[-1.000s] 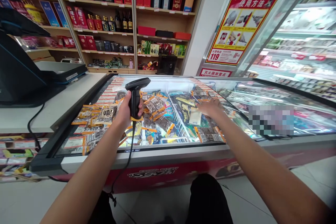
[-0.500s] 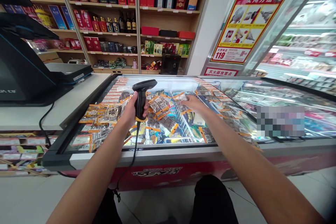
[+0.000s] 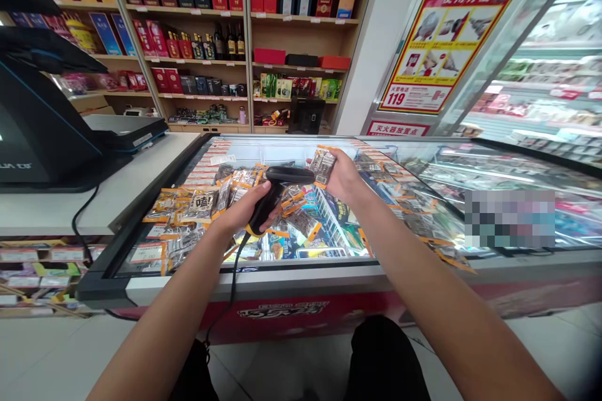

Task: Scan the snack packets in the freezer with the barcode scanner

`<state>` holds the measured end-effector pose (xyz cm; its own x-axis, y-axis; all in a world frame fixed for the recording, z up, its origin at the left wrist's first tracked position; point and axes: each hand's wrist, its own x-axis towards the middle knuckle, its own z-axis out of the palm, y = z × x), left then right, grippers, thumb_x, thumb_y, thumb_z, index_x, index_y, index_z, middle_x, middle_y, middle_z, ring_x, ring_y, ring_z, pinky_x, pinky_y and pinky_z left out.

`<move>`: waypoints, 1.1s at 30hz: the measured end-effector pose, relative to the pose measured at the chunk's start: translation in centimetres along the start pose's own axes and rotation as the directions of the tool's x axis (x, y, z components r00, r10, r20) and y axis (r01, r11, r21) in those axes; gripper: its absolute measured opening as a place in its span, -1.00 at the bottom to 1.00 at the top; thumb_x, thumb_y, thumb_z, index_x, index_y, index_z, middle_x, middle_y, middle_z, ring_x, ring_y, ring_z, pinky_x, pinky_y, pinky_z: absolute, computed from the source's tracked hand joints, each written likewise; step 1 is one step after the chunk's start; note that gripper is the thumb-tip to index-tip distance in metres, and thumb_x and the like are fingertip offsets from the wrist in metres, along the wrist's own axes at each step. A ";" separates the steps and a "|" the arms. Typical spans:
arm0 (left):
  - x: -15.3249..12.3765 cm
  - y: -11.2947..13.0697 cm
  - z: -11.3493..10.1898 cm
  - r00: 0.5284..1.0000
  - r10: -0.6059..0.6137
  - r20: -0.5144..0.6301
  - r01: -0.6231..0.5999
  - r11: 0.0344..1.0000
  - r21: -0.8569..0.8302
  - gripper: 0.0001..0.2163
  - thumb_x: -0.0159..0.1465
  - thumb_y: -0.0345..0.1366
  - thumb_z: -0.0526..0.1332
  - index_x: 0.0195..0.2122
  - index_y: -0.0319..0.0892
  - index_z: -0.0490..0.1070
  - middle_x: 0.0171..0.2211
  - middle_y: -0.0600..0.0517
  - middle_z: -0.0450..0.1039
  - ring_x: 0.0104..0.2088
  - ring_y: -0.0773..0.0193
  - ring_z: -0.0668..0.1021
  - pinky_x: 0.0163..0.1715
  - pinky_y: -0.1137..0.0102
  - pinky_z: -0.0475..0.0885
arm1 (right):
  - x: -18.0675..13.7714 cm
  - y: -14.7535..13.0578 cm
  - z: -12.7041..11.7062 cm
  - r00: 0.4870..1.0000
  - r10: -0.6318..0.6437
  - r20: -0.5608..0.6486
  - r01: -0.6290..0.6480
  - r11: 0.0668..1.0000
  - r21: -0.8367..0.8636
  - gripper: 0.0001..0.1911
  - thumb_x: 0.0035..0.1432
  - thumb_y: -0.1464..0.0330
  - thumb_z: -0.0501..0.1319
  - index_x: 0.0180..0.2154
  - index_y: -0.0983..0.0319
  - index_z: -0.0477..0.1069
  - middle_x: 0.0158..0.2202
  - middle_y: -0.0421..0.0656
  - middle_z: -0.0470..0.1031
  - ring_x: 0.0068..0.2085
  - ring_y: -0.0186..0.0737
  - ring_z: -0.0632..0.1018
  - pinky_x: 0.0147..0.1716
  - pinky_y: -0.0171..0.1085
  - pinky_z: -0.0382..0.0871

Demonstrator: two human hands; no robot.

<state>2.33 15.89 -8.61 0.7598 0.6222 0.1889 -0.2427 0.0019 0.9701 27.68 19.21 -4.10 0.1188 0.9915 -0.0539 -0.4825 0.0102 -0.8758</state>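
My left hand (image 3: 254, 207) is wrapped round the handle of a black barcode scanner (image 3: 277, 191) with yellow trim, its cable running down over the freezer's front edge. The scanner's head points right, toward a small clear snack packet (image 3: 322, 166) with orange ends and dark contents. That packet is pinched upright in my right hand (image 3: 342, 175), just off the scanner's nose. Below both hands, similar snack packets (image 3: 202, 203) lie heaped on the glass top of a chest freezer (image 3: 301, 270). More packets (image 3: 418, 207) lie to the right of my right forearm.
A black checkout terminal (image 3: 42, 119) stands on a white counter (image 3: 141, 169) at the left. Behind the freezer are shelves (image 3: 188, 9) of boxes and bottles. A red fire-hydrant sign (image 3: 451, 31) hangs at the right, near an open-front display case (image 3: 550, 94).
My right hand has lifted a snack packet off the glass and tilted it up. My left hand has swung the barcode scanner rightward and lower, bringing its head close to the packet.
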 end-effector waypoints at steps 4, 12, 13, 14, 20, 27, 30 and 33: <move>0.0 -0.2 -0.1 1.000 0.007 0.021 -0.007 1.000 0.021 -0.45 0.40 0.25 0.11 -0.40 -0.20 0.31 -0.52 0.06 0.35 -0.71 0.43 0.37 -0.69 0.47 0.22 | 0.0 0.1 0.2 1.000 -0.003 -0.002 0.003 1.000 0.020 -0.77 0.42 0.29 0.02 -0.14 0.19 0.42 -0.33 -0.10 0.64 -0.31 -0.14 0.67 -0.24 -0.20 0.60; 0.1 -0.3 -0.2 1.000 0.022 0.006 -0.022 1.000 -0.001 -0.46 0.39 0.25 0.13 -0.39 -0.19 0.32 -0.53 0.06 0.36 -0.71 0.42 0.38 -0.69 0.46 0.22 | 0.0 0.4 0.3 1.000 -0.005 -0.004 0.005 0.998 -0.060 -0.88 0.24 0.43 0.09 -0.24 0.21 0.40 -0.39 -0.12 0.59 -0.34 -0.16 0.63 -0.23 -0.21 0.60; 0.2 -0.3 -0.2 0.999 0.041 -0.014 -0.041 0.999 -0.015 -0.47 0.38 0.25 0.14 -0.37 -0.19 0.32 -0.54 0.07 0.35 -0.72 0.42 0.37 -0.69 0.46 0.21 | 0.1 0.5 0.3 0.999 -0.030 -0.023 0.028 0.997 -0.077 -0.88 0.19 0.49 0.11 -0.27 0.20 0.39 -0.43 -0.15 0.55 -0.35 -0.18 0.61 -0.23 -0.21 0.60; 0.2 -0.2 -0.2 0.997 0.068 -0.043 -0.070 0.997 -0.034 -0.47 0.36 0.26 0.16 -0.35 -0.18 0.33 -0.55 0.09 0.35 -0.73 0.42 0.35 -0.70 0.46 0.20 | 0.2 0.7 0.4 0.997 -0.063 -0.037 0.059 0.993 -0.103 -0.86 0.14 0.54 0.14 -0.29 0.20 0.37 -0.46 -0.19 0.52 -0.37 -0.20 0.60 -0.22 -0.22 0.60; 0.4 0.5 -1.0 0.901 0.264 -0.344 -0.338 0.924 -0.177 -0.54 0.37 0.21 0.17 -0.30 -0.16 0.34 -0.55 0.15 0.29 -0.72 0.46 0.30 -0.68 0.49 0.14 | 0.7 1.9 1.5 0.986 -0.153 0.062 0.165 0.893 -0.419 -0.71 0.13 0.53 0.31 -0.08 0.24 0.48 -0.16 -0.10 0.66 -0.23 -0.20 0.65 -0.17 -0.24 0.58; 0.3 1.2 -1.1 0.780 0.241 -0.578 -0.432 0.875 -0.217 -0.56 0.42 0.17 0.10 -0.29 -0.14 0.31 -0.55 0.17 0.25 -0.70 0.45 0.27 -0.63 0.48 0.19 | 0.6 3.2 2.1 0.960 -0.166 0.225 0.274 0.395 -0.877 -0.46 0.22 0.38 0.34 0.23 0.25 0.42 0.03 0.05 0.66 -0.13 -0.02 0.67 -0.12 -0.14 0.54; 0.4 1.2 -1.0 0.774 0.215 -0.596 -0.410 0.886 -0.214 -0.55 0.41 0.20 0.10 -0.28 -0.14 0.31 -0.56 0.17 0.25 -0.71 0.45 0.27 -0.64 0.48 0.18 | 0.8 2.7 -0.4 0.940 -0.243 0.238 0.286 0.183 -0.941 -0.33 0.28 0.28 0.31 0.36 0.25 0.29 0.13 0.07 0.61 -0.05 0.04 0.66 -0.12 -0.15 0.52; 0.3 1.1 -1.1 0.784 0.222 -0.579 -0.403 0.892 -0.204 -0.56 0.38 0.20 0.15 -0.27 -0.14 0.32 -0.55 0.17 0.26 -0.70 0.44 0.28 -0.64 0.48 0.19 | 2.3 1.1 -5.6 0.931 -0.327 0.161 0.170 -0.001 -0.985 -0.32 0.35 0.19 0.23 0.40 0.28 0.22 0.16 0.11 0.59 0.03 0.10 0.63 -0.05 -0.12 0.51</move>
<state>1.66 16.97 -7.64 0.1926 0.9420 0.2750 -0.6460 -0.0893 0.7581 32.27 20.75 -7.81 0.1286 0.9408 0.3137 0.8759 0.0405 -0.4807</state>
